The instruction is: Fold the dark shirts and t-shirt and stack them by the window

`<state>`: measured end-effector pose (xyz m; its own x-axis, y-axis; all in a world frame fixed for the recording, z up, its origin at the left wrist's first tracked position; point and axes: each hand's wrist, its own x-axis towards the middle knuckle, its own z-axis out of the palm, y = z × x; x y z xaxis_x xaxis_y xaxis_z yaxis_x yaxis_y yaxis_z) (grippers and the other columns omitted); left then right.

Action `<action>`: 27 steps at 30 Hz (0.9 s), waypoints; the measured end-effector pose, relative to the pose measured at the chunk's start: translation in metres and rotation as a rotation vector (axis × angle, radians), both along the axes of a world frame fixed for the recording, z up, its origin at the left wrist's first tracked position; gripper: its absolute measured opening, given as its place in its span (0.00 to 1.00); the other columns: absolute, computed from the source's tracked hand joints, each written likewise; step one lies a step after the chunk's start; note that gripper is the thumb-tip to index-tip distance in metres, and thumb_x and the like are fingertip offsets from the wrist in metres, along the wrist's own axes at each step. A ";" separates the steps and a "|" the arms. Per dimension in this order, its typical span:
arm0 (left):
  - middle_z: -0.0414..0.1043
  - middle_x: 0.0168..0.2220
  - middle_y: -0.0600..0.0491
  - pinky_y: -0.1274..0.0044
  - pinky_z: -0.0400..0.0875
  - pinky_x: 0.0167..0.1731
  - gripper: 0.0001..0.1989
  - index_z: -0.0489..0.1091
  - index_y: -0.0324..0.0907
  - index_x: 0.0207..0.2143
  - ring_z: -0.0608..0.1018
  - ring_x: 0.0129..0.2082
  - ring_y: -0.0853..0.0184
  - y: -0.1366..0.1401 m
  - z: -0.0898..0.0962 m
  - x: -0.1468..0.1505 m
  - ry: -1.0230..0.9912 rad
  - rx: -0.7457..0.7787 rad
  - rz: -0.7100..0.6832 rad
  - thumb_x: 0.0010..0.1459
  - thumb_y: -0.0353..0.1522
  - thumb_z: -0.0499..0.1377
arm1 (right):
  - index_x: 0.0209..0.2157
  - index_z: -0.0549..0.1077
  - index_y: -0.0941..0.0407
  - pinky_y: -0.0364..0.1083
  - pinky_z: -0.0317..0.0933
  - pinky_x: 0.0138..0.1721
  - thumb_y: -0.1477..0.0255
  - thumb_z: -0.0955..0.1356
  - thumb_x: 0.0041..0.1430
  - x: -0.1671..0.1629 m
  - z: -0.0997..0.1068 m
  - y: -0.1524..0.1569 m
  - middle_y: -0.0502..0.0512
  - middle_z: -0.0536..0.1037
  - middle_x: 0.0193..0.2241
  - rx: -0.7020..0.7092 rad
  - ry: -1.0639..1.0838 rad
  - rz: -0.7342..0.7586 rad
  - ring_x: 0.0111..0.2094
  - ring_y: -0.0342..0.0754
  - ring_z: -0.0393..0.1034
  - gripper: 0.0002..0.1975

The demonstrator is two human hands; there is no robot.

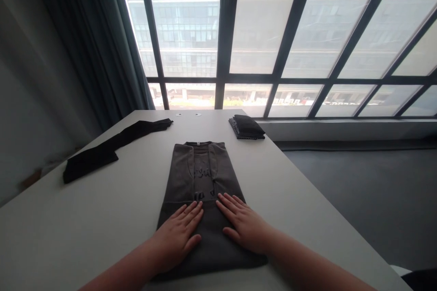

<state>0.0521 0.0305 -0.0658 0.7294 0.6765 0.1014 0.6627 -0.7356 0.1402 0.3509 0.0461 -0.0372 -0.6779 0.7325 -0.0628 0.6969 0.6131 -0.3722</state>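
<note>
Two hands (180,233) (245,227) flat, unclenched, one gray shirt (209,225) beneath, one dark stack (248,126) beyond

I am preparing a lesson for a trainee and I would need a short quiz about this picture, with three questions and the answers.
1. True or false: the left hand and the right hand both rest on the dark grey garment.
2. Choose: the small folded pile lies on the white table
A) near its left edge
B) near its right edge
C) beneath the dark grey garment
3. Fill in: the part of the dark grey garment at the end nearest the window is its ____.

Key: 1 true; 2 B; 3 neckline.
</note>
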 end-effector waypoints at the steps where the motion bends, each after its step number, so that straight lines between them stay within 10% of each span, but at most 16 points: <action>1: 0.45 0.75 0.50 0.61 0.58 0.69 0.33 0.39 0.51 0.76 0.58 0.73 0.56 -0.002 -0.007 -0.007 0.008 0.022 0.024 0.75 0.44 0.48 | 0.75 0.49 0.54 0.63 0.40 0.74 0.59 0.66 0.70 0.002 -0.005 0.001 0.60 0.43 0.75 -0.017 -0.002 -0.003 0.75 0.60 0.38 0.39; 10: 0.51 0.74 0.49 0.64 0.68 0.63 0.38 0.30 0.48 0.76 0.65 0.70 0.57 -0.025 -0.036 -0.065 0.007 0.290 0.302 0.74 0.43 0.48 | 0.75 0.43 0.47 0.61 0.34 0.75 0.54 0.64 0.71 0.014 -0.017 0.001 0.51 0.38 0.75 -0.088 0.049 -0.033 0.76 0.58 0.34 0.40; 17: 0.50 0.74 0.51 0.68 0.66 0.66 0.35 0.33 0.50 0.77 0.65 0.70 0.61 -0.013 -0.029 -0.105 -0.039 0.249 0.266 0.74 0.40 0.47 | 0.75 0.48 0.46 0.62 0.37 0.75 0.53 0.63 0.72 0.029 -0.019 0.012 0.51 0.42 0.75 -0.113 0.134 -0.031 0.76 0.58 0.38 0.36; 27: 0.61 0.70 0.40 0.58 0.56 0.69 0.33 0.58 0.35 0.71 0.62 0.71 0.53 0.180 -0.025 -0.105 -0.223 0.025 0.584 0.73 0.45 0.42 | 0.69 0.64 0.52 0.66 0.40 0.73 0.55 0.59 0.73 0.051 -0.044 0.185 0.60 0.59 0.71 0.034 0.247 -0.337 0.74 0.60 0.46 0.30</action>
<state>-0.0525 0.2103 -0.0906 0.1992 0.9528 0.2292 0.9134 -0.2653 0.3088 0.4015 0.2308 -0.0812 -0.3913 0.9148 0.0997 0.7530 0.3806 -0.5367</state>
